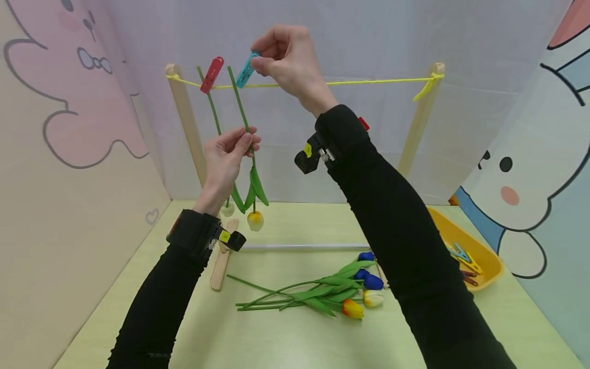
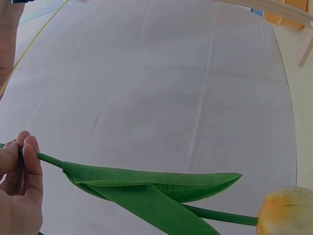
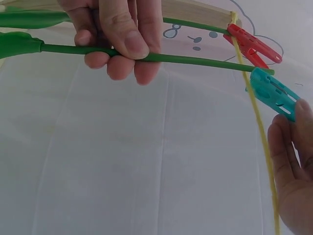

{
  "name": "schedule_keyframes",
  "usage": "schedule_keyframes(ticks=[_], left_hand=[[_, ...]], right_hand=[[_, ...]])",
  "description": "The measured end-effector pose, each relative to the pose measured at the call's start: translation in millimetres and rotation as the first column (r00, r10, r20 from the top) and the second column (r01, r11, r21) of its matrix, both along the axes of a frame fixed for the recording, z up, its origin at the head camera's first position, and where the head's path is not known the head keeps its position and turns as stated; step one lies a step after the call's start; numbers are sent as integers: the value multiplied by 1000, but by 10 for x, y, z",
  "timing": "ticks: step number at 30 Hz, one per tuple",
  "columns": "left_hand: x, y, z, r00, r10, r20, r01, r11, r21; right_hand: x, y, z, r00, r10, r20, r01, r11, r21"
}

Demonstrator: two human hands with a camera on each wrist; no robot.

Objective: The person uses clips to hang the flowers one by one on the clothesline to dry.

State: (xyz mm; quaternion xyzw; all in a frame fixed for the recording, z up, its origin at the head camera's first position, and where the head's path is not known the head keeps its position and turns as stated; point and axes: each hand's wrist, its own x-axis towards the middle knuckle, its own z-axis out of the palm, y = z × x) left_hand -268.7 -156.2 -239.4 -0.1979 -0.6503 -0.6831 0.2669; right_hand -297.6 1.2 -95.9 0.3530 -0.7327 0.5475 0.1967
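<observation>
My left hand pinches the green stem of an artificial tulip, which hangs head down with a yellow-white bloom. The stem's upper end stands by the yellow string. My right hand pinches a blue clothespin at the string, right beside that stem end. In the right wrist view the clothespin meets the string close to the stem tip; whether it grips either cannot be told. To the left, a red clothespin holds another tulip's stem on the string, its whitish bloom partly hidden behind my left hand's side.
Two wooden posts carry the string. On the table lie several tulips with blue, white and orange-yellow blooms. A yellow basket with several clothespins stands at the right. A pale rod runs between the stand's wooden feet.
</observation>
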Motion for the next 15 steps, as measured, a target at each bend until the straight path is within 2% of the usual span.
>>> schedule_keyframes(ticks=[15], left_hand=[[6,11,-3,1000,17,4,-17,1000,-14]], right_hand=[[-8,-26,16,1000,21,19,-22,999,29]])
